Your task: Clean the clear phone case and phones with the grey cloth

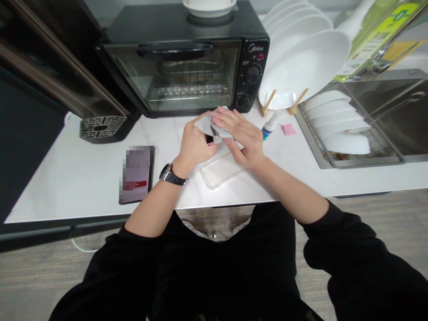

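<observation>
A grey cloth (203, 124) is held just above the white counter (83, 178), in front of the oven door, between both hands. It is gripped by the left hand (195, 145), whose fingers are curled shut around its lower edge. A small dark thing is glimpsed at the thumb but is too hidden to be identified. The right hand (240, 136) is laid over the cloth with its fingers nearly straight. Whether its thumb pinches from below cannot be told. A wristwatch (171, 174) is worn on the left wrist.

Directly under the hands, a clear phone case (219, 171) is seen lying flat on the counter. A phone (137, 174) is placed well to its left. Behind, "Midea" is read on the black toaster oven (187, 67). To the right, a small blue-labelled tube (271, 126) and a pink note (288, 129) are found beside white plates (307, 67). Their writing is too small to be read.
</observation>
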Motion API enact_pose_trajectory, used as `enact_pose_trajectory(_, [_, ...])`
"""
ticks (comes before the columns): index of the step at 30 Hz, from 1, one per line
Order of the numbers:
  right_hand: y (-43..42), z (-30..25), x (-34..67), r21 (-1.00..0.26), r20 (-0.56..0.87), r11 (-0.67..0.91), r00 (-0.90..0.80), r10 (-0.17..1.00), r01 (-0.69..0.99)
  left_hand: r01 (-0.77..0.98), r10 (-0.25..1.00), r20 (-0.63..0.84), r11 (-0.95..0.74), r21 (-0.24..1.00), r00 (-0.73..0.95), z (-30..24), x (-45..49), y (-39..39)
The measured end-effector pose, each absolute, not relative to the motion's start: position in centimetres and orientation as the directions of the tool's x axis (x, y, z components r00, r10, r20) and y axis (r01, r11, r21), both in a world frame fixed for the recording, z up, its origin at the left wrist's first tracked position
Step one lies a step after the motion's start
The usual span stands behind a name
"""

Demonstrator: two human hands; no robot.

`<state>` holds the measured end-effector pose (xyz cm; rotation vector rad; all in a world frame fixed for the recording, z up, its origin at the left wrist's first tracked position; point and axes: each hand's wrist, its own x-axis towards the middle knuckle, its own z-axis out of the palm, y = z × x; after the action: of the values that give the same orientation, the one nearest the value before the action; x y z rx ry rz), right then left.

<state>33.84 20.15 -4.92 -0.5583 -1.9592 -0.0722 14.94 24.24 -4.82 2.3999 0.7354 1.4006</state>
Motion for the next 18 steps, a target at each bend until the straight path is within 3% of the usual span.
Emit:
enact_pose_trajectory(5, [20.0,-4.9,33.9,-0.322,0.841,0.809,-0.244,0.483,0.491,0.347,0.512,0.749,-0.853,0.389,0.421,-4.2,14.8,23.8])
enact_pose_trajectory(11, [20.4,-5.1,34.0,-0.305,0.865,0.847,-0.245,0.437,0.435,0.364,0.513,0.767,-0.848,0.384,0.385,-4.2,15.1,23.7])
enact_pose_trajectory(18, [20.0,-5.0,33.9,-0.22,0.812,0.889,-0.43,0.395,0.401,0.227,0.529,0.769,-0.849,0.477,0.358,-5.1,14.7,24.4])
